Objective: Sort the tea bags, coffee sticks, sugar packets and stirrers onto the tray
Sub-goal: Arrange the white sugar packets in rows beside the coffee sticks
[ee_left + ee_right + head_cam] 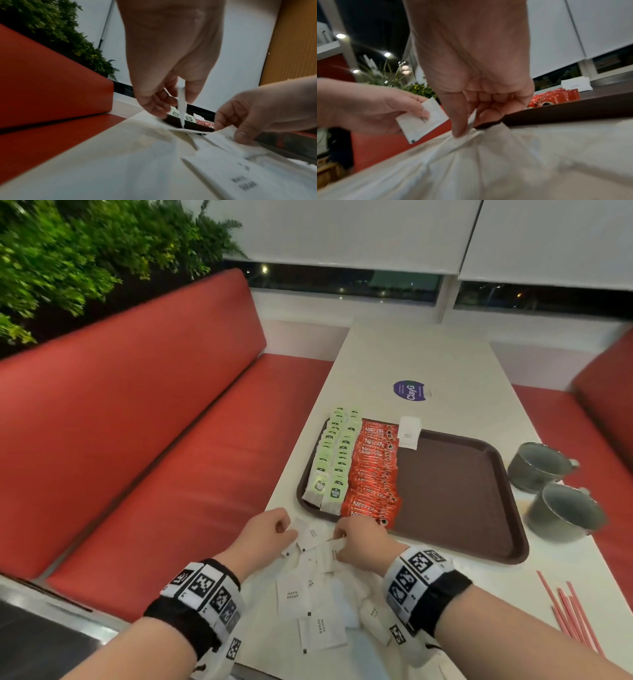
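Note:
Both hands work at a loose pile of white sugar packets (310, 597) on the table's near end. My left hand (274, 530) pinches one sugar packet (182, 106) between thumb and fingers, lifted off the pile. Just in front of the tray's near edge, my right hand (356, 537) pinches another packet (471, 122) at the top of the pile. The brown tray (455, 494) holds two columns of green tea bags (334, 460), a column of red coffee sticks (375, 474) and one sugar packet (408, 433) at its far edge. Red stirrers (572, 611) lie on the table at the right.
Two grey cups (534, 467) (565, 513) stand right of the tray. A round purple sticker (409, 390) marks the table beyond it. Red bench seats (137, 422) flank the white table (428, 354), with green plants (68, 251) behind the left bench.

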Available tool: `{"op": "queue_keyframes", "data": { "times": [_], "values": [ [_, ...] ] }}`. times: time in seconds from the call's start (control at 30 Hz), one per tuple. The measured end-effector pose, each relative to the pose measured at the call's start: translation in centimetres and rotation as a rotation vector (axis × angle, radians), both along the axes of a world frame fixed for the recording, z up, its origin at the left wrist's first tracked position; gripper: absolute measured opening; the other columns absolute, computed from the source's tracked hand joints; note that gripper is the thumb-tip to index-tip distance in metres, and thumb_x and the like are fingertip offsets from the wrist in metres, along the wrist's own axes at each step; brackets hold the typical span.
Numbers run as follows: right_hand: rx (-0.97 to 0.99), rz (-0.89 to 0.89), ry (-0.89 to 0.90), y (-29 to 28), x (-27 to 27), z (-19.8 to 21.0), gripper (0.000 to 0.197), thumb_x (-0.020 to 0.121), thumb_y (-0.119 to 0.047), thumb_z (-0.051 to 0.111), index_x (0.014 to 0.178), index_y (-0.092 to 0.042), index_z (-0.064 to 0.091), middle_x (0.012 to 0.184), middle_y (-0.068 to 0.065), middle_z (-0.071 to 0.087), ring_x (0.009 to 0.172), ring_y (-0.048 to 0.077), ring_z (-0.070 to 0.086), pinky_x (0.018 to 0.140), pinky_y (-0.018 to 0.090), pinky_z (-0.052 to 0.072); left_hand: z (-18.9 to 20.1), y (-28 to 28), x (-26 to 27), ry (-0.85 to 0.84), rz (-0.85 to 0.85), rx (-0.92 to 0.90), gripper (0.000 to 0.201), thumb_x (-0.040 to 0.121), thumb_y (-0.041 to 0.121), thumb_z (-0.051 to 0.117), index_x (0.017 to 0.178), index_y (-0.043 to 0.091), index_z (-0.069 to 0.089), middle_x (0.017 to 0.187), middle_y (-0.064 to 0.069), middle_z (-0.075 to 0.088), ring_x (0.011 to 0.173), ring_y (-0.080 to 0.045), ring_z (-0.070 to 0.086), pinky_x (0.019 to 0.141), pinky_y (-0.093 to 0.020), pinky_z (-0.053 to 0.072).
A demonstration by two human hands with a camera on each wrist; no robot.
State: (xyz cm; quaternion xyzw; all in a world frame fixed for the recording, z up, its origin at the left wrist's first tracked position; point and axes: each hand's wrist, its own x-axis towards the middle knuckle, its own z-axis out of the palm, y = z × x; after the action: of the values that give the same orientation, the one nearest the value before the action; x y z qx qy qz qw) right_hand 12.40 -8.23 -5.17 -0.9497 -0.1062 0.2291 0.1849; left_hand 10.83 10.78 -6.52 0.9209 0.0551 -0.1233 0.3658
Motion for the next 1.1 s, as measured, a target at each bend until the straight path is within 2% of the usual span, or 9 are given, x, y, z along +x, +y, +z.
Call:
{"op": "queue_keyframes", "data": {
  "times": [0.13, 0.23, 0.33, 0.4, 0.5, 0.63, 0.77, 0.9, 1.1],
  "values": [
    [0.209, -0.096, 0.092, -0.6, 0.8, 1.4, 0.007, 0.084, -0.015, 0.068, 0.089, -0.019, 0.068, 0.090, -0.005, 0.062, 0.081, 0.011, 0.057, 0.061, 0.015, 0.043, 1.4, 1.0, 0.1, 0.133, 0.226, -0.524, 0.009, 0.091, 0.002, 0.038, 0.085, 0.007, 0.043, 0.093, -0.019, 0.059, 0.070, -0.023, 0.059, 0.059, -0.031, 0.051],
    [0.387, -0.154, 0.167, -1.0, 1.1, 3.0, 0.008, 0.085, -0.012, 0.068, 0.081, -0.019, 0.068, 0.082, -0.007, 0.063, 0.076, 0.008, 0.056, 0.066, 0.017, 0.044, 2.4, 1.1, 0.5, 0.254, 0.252, -0.793, 0.018, 0.094, -0.001, 0.034, 0.109, 0.004, 0.043, 0.093, -0.026, 0.058, 0.063, -0.026, 0.055, 0.055, -0.033, 0.049],
    [0.509, -0.111, 0.226, -0.4, 1.0, 4.5, 0.009, 0.087, -0.009, 0.065, 0.085, -0.017, 0.070, 0.077, -0.007, 0.064, 0.072, 0.007, 0.055, 0.070, 0.022, 0.046, 3.3, 0.2, 1.0, 0.351, 0.142, -0.895, 0.023, 0.098, 0.026, 0.050, 0.113, 0.010, 0.049, 0.087, -0.014, 0.063, 0.067, -0.021, 0.058, 0.059, -0.030, 0.049],
    [0.496, -0.041, 0.199, 0.8, 1.1, 5.2, 0.009, 0.085, -0.010, 0.067, 0.085, -0.016, 0.072, 0.069, -0.008, 0.059, 0.065, 0.006, 0.050, 0.066, 0.022, 0.044, 3.7, -0.2, 1.0, 0.461, -0.066, -0.909, 0.036, 0.090, 0.042, 0.054, 0.114, 0.015, 0.053, 0.090, -0.003, 0.066, 0.080, -0.016, 0.063, 0.069, -0.030, 0.050],
    [0.435, 0.018, 0.124, 3.0, 1.4, 5.2, 0.011, 0.081, -0.006, 0.067, 0.085, -0.015, 0.071, 0.069, -0.006, 0.053, 0.063, 0.007, 0.046, 0.064, 0.023, 0.041, 3.6, 0.3, 1.0, 0.615, -0.228, -1.039, 0.040, 0.089, 0.026, 0.061, 0.126, 0.021, 0.047, 0.097, -0.006, 0.066, 0.086, -0.021, 0.066, 0.072, -0.032, 0.054],
    [0.563, -0.202, -0.009, 3.8, 2.4, 3.7, 0.011, 0.084, -0.009, 0.067, 0.086, -0.019, 0.065, 0.080, -0.002, 0.061, 0.067, 0.009, 0.053, 0.067, 0.025, 0.044, 2.9, 2.7, 1.5, 0.627, -0.043, -1.135, 0.037, 0.093, -0.002, 0.049, 0.127, 0.011, 0.049, 0.089, -0.018, 0.063, 0.073, -0.031, 0.065, 0.065, -0.040, 0.056],
    [0.182, -0.072, -0.085, 3.5, 2.7, 1.5, 0.020, 0.085, -0.016, 0.065, 0.106, -0.017, 0.067, 0.106, -0.002, 0.064, 0.095, 0.015, 0.059, 0.080, 0.021, 0.045, 2.0, 5.0, 1.4, 0.553, 0.086, -1.115, 0.036, 0.094, -0.006, 0.041, 0.120, 0.012, 0.057, 0.098, -0.021, 0.067, 0.073, -0.033, 0.066, 0.059, -0.037, 0.055],
    [-0.125, 0.134, -0.106, 5.1, 2.1, -0.2, 0.040, 0.089, -0.016, 0.056, 0.129, -0.021, 0.054, 0.127, 0.000, 0.056, 0.115, 0.023, 0.055, 0.092, 0.033, 0.048, 1.5, 5.8, 1.5, 0.462, 0.203, -1.097, 0.033, 0.094, -0.005, 0.042, 0.121, 0.010, 0.054, 0.102, -0.022, 0.067, 0.072, -0.025, 0.063, 0.062, -0.033, 0.054],
    [-0.378, 0.304, -0.144, 6.1, 1.8, -0.8, 0.030, 0.088, -0.005, 0.052, 0.117, -0.012, 0.054, 0.112, 0.007, 0.053, 0.098, 0.030, 0.059, 0.065, 0.034, 0.044, 0.8, 5.4, 1.6, 0.413, 0.217, -1.013, 0.031, 0.090, -0.002, 0.056, 0.119, 0.008, 0.053, 0.091, -0.013, 0.060, 0.071, -0.018, 0.057, 0.069, -0.028, 0.053]
  ]
}}
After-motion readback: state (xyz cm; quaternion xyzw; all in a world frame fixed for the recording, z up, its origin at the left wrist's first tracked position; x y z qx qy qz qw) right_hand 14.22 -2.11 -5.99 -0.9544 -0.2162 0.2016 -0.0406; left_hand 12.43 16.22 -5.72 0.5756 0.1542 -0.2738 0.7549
